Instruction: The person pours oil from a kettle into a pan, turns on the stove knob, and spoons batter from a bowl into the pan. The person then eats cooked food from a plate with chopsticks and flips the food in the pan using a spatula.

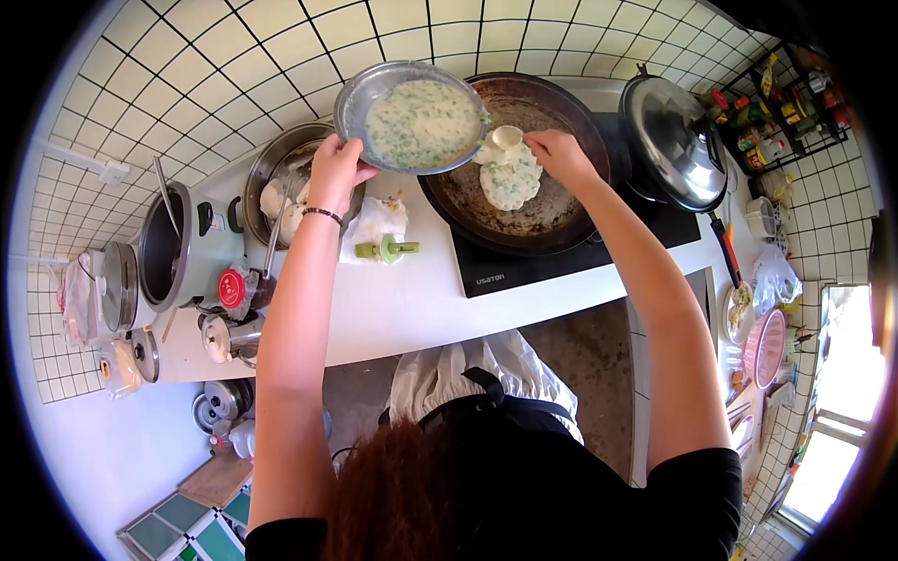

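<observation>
My left hand is clamped on the near-left rim of a round grey metal bowl of pale, green-flecked batter, held over the left edge of a wide dark round pan. My right hand is closed around a small white round ladle, just above a pale, green-flecked batter patch on the pan.

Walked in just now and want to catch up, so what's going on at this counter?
A person's left hand holds a metal bowl of pale batter with green bits, its edge reaching over a wide pan. The right hand holds a small ladle over the pan; whether it touches anything there is hard to tell. A rounded patch of the same-looking mixture already lies in the pan, which sits on a black cooktop.
</observation>
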`<state>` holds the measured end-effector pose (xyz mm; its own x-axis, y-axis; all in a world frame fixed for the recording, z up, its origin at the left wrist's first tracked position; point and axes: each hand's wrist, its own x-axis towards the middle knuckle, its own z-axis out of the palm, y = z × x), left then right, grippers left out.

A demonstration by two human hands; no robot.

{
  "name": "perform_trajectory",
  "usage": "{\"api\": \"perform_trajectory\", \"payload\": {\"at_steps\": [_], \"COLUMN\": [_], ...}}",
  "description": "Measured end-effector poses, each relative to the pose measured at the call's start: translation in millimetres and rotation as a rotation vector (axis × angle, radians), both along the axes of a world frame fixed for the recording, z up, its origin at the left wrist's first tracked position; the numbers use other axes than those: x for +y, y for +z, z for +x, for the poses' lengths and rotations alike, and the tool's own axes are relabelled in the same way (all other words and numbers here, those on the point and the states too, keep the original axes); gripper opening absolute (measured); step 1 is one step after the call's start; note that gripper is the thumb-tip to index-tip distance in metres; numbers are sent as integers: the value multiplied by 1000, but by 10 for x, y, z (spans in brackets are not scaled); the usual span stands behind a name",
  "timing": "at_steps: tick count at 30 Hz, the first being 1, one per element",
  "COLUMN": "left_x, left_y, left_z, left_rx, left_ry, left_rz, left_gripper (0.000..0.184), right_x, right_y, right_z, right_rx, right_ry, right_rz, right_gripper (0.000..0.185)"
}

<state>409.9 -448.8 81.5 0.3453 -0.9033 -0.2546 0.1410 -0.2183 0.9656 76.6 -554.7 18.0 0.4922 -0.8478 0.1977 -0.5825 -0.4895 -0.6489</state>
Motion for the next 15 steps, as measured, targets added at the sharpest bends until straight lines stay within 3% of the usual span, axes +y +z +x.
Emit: {"api": "perform_trajectory", "payload": {"at_steps": [3, 6, 9, 10, 13, 15], "left_x": [4, 2, 6, 11, 2, -19], "left_y": [-18, -32, -6, 4, 25, -5], "left_z": [-1, 4, -12, -24, -59, -77], "left_rx": [10, 4, -4, -6, -35, -12], "left_ry": [0, 1, -7, -11, -35, -37], "left_rz": [-10, -10, -5, -4, 31, 7], "left_gripper": [22, 22, 23, 23, 23, 23], "right_x": [1, 44, 32, -9, -120, -133], "right_y": [43, 95, 197, 163, 173, 249], "right_z": [-37, -89, -160, -189, -361, -498], "right_rx": [98, -7, -193, -315, -681, -843], "right_ry": [71, -71, -318, -402, -625, -611], "right_rz": [-109, -15, 188, 180, 502, 602], "right_gripper": [21, 21, 22, 22, 19, 18]}}
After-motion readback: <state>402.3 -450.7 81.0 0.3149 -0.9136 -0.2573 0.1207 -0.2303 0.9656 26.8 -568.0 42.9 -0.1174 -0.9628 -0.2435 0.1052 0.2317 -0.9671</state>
